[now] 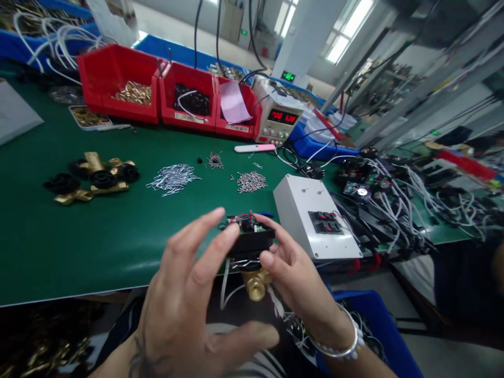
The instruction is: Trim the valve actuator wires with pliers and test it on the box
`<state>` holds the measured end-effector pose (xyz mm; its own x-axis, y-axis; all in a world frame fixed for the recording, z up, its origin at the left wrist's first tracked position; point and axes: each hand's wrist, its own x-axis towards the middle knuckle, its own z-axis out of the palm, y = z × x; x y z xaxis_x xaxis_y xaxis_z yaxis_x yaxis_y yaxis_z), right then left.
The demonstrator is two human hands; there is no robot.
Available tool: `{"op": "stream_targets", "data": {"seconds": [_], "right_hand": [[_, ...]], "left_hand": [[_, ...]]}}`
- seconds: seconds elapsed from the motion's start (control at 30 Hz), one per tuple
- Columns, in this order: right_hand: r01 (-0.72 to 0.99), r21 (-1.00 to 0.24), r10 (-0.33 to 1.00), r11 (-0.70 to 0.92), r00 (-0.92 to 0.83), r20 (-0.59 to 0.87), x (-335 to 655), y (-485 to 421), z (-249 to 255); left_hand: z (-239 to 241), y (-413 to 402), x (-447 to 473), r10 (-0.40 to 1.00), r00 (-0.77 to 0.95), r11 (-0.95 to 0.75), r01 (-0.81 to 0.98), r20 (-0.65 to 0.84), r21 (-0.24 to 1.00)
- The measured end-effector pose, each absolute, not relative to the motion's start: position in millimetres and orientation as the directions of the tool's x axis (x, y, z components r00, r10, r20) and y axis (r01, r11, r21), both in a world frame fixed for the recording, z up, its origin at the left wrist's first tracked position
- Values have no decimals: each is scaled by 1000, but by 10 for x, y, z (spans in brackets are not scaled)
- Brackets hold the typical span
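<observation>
Over the near edge of a green worktop [79, 247], the right hand [293, 273] is clamped on a black-topped brass valve [252, 262], while the left hand [189, 310] touches it with fingers spread apart.

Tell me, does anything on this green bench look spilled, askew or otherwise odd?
Mostly not. The small metal pins and screws lie in loose heaps straight on the green mat, with strays scattered between them, not in the red bins. Both hands hold the brass valve with its black block normally.
</observation>
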<state>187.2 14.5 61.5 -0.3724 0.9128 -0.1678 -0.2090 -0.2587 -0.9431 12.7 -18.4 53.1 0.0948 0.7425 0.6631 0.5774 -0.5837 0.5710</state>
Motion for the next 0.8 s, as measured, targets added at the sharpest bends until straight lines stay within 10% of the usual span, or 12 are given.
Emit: {"op": "stream_targets", "data": {"seconds": [0.13, 0.27, 0.43, 0.6, 0.8], "right_hand": [[-285, -937, 923, -201, -377, -83, 1914, 137, 696], [75, -996, 913, 42, -407, 8, 2188, 358, 1010], [594, -694, 891, 407, -91, 445, 2875, 1180, 1171], [631, -758, 974, 163, -225, 22, 3212, 1738, 897], [614, -783, 993, 100, -117, 35, 3147, 1684, 785]], "left_hand": [[495, -8, 196, 980, 131, -153, -6, 152, 988], [496, 154, 374, 972, 228, 158, -459, -56, 874], [567, 82, 486, 986, 142, 155, -548, -91, 822], [625, -33, 485, 985, 142, 165, -560, -102, 812], [651, -75, 423, 984, 160, 159, -577, -80, 801]]}}
